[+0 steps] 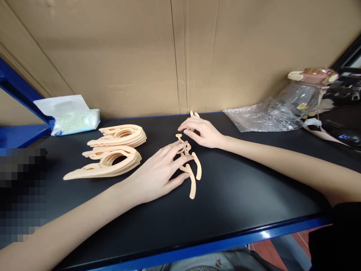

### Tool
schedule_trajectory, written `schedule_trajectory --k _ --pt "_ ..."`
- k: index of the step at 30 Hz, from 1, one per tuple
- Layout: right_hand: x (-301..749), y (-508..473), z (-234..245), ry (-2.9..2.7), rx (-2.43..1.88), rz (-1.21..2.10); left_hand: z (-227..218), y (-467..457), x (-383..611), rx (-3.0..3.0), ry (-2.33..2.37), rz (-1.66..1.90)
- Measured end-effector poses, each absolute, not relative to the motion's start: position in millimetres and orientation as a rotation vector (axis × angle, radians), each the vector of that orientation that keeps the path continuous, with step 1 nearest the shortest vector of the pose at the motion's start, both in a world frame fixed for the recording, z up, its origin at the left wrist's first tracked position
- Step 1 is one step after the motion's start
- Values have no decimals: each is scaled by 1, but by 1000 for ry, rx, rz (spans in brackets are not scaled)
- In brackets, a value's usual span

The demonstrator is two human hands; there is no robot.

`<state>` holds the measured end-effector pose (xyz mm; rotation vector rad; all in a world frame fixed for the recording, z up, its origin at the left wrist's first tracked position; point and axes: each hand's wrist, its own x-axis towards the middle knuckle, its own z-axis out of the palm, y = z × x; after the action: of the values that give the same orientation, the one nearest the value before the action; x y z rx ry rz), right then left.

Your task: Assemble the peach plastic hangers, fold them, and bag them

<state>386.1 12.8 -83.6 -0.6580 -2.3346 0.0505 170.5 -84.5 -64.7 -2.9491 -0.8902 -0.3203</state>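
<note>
Beige plastic folding hangers (192, 182) lie in the middle of the black table, their curved arms pointing towards me. My left hand (162, 169) rests on them, fingers stretched and spread, its thumb touching a curved arm. Farther back, my right hand (204, 131) is over the far end of the same beige pieces, thumb and fingers apart. Both hands hide parts of these pieces, so how many there are I cannot tell. To the left, two stacks of similar beige folded hangers lie side by side, the nearer stack (128, 165) in front of the farther stack (132, 141).
A soft packet (76, 122) with a white flap lies at the back left. Clear plastic film (254, 116) and a transparent bottle (300, 96) with a brown lid occupy the back right. Brown cardboard (126, 56) walls off the rear. A blue edge (214, 242) borders the table's front.
</note>
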Motion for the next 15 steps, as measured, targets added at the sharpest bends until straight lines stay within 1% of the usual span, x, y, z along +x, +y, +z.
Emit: schedule_trajectory --k 4,7,15 --pt "386 16 -85 -2202 -956 -116 -68 -84 170 -2955 -913 -249" --pt "385 23 -89 -2205 -1192 -100 -68 -84 170 -2947 -910 -219" --pt "385 19 -87 -2194 -1310 -36 -68 -84 170 -2933 -887 -214"
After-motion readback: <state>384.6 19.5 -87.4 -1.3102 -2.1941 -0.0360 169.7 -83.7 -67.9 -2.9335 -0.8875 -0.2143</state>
